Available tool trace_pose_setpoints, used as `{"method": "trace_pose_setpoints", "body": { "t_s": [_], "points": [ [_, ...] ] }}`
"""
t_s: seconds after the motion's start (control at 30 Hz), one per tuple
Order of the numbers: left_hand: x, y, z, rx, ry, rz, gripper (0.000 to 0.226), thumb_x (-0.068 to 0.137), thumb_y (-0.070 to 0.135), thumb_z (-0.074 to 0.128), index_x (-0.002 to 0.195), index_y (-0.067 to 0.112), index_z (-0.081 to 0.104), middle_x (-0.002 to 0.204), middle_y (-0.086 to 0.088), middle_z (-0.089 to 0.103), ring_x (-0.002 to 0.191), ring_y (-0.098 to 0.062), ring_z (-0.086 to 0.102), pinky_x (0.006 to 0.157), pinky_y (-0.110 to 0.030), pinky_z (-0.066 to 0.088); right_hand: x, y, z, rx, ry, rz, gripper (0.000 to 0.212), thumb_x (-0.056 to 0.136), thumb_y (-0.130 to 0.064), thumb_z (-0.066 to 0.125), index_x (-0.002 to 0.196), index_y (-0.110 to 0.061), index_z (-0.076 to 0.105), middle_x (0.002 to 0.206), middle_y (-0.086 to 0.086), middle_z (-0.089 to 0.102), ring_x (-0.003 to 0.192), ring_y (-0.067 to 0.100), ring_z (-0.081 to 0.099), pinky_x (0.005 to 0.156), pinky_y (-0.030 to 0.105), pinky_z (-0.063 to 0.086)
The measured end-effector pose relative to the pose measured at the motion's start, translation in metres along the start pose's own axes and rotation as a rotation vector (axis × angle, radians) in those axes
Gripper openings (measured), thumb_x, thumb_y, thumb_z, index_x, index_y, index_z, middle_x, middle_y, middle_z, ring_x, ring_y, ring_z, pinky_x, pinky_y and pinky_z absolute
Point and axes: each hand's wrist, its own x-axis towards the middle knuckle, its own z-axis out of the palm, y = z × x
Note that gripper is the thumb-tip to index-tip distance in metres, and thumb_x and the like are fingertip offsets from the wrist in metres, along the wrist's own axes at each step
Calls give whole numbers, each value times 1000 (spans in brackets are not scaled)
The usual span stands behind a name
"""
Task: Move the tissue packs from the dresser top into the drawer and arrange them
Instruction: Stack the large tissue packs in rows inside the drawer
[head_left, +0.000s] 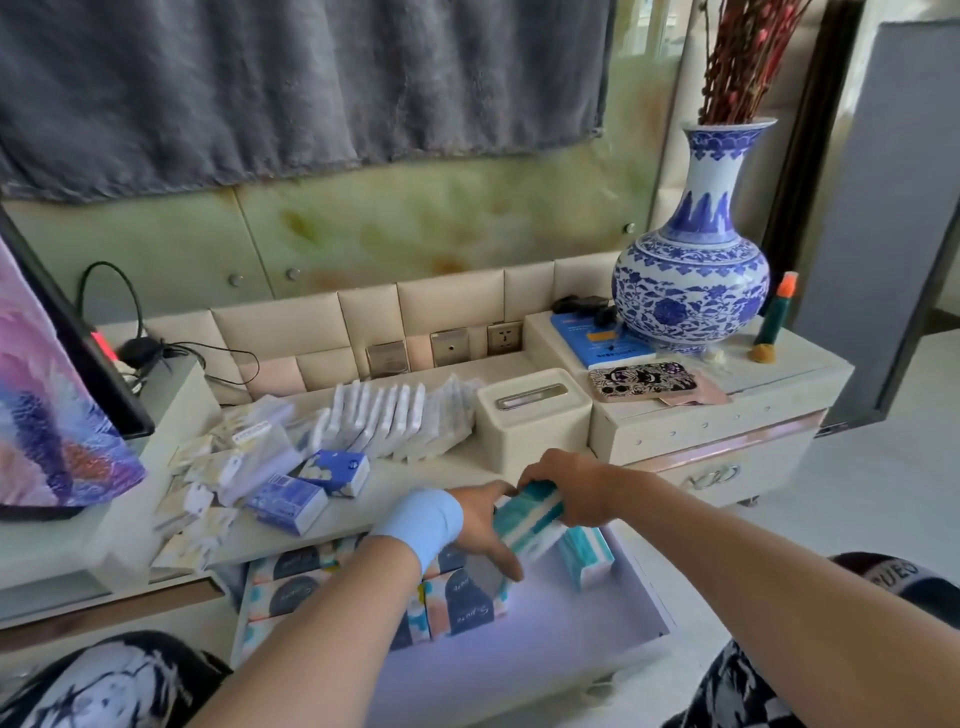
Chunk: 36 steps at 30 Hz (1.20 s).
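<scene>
R hand (566, 491) grip: fingers curled over the top of a teal pack (530, 522), clamped on it. L hand (480, 522) grip: thumb on the upper edge, fingers run down the pack's 9 o'clock side, so both hands hold it. The pack is tilted and in the air, just over the back of the open drawer (571, 634), not set down.

At 4 o'clock of it, nearly touching, a 2nd teal pack (587, 558) stands in the drawer's back R part. At 7 o'clock, patterned packs (460, 597) lie in rows filling the drawer's L part. The front half of the drawer floor is bare.

Step, as I judge it: placing, about mid-task. Next move prob. needs the pack lowered and squared up betw. the patterned rows and the 2nd teal pack. The gap looks tight, so the L fingers must slide out w/o nudging the rows.

Plenty is left on the dresser top (415, 467):
- blue packs (311, 488) at 9 o'clock
- white packs (384, 415) in a leaning row at 11 o'clock
- pale packs (208, 493) loose further out at 9 o'clock

A tissue box (535, 415) sits at 12 o'clock.
</scene>
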Motion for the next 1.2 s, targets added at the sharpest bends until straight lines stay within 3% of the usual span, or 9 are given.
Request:
{"method": "trace_pose_setpoints", "body": {
  "t_s": [0.1, 0.23, 0.4, 0.57, 0.73, 0.83, 0.97, 1.1, 1.2],
  "points": [
    [12, 9, 18, -48, -72, -10, 99, 70, 47, 83, 150, 38, 25, 134, 11, 57, 115, -18, 58, 98, -36, 48, -2, 11, 17, -105, -19, -65, 57, 83, -3, 62, 130, -35, 57, 127, 3, 44, 110, 28, 55, 93, 40, 49],
    [29, 5, 38, 32, -85, -58, 90, 74, 44, 81, 149, 28, 35, 137, 12, 55, 119, -15, 57, 101, -34, 47, 5, 17, 49, -250, -13, -130, 60, 86, -4, 60, 132, -43, 52, 133, 4, 38, 121, 26, 47, 99, 49, 42],
    [36, 1, 58, 71, -102, -50, 84, 78, 37, 80, 147, 26, 34, 135, 9, 53, 118, -19, 56, 78, -32, 48, 18, 25, 80, -296, -1, -137, 60, 90, -3, 59, 142, -30, 44, 139, 8, 39, 127, 28, 45, 100, 43, 45],
    [58, 5, 79, 328, -110, 44, 108, 73, 45, 82, 155, 36, 12, 155, 0, 36, 137, -27, 42, 110, -41, 39, 27, 49, 96, -387, 3, 14, 59, 92, -10, 60, 145, -23, 38, 138, 8, 45, 125, 29, 49, 103, 40, 43],
    [84, 1, 95, 546, -71, 93, 107, 73, 43, 82, 155, 35, 13, 160, -5, 12, 140, -34, 34, 112, -43, 37, 24, 71, 99, -500, -54, 124, 68, 89, -28, 65, 149, -26, 34, 140, 8, 44, 130, 27, 42, 105, 38, 37],
    [99, 1, 100, 488, -44, 69, 101, 76, 34, 81, 153, 31, 17, 158, -7, 5, 131, -38, 46, 107, -43, 42, 22, 78, 106, -496, -71, 140, 81, 85, -31, 70, 152, -29, 25, 139, 8, 46, 128, 28, 43, 104, 37, 36],
    [117, 5, 98, 429, 40, 85, 84, 79, 29, 76, 148, 23, 28, 151, -9, 18, 118, -37, 56, 95, -41, 47, 25, 81, 109, -520, -34, 136, 77, 83, -29, 69, 150, -28, 29, 133, 9, 48, 123, 28, 43, 100, 36, 37],
    [132, 5, 95, 292, 174, 52, 62, 87, 22, 66, 141, 18, 36, 149, -6, 22, 121, -36, 53, 91, -40, 45, 28, 87, 111, -478, -21, 183, 72, 82, -23, 66, 146, -27, 35, 129, 9, 49, 120, 28, 43, 98, 35, 38],
    [143, 1, 93, 177, 218, 46, 59, 84, 24, 69, 136, 19, 41, 149, -3, 20, 121, -34, 53, 95, -41, 46, 31, 92, 113, -431, -8, 196, 72, 84, -28, 67, 147, -29, 34, 131, 7, 49, 122, 27, 43, 98, 35, 39]
  ]
}}
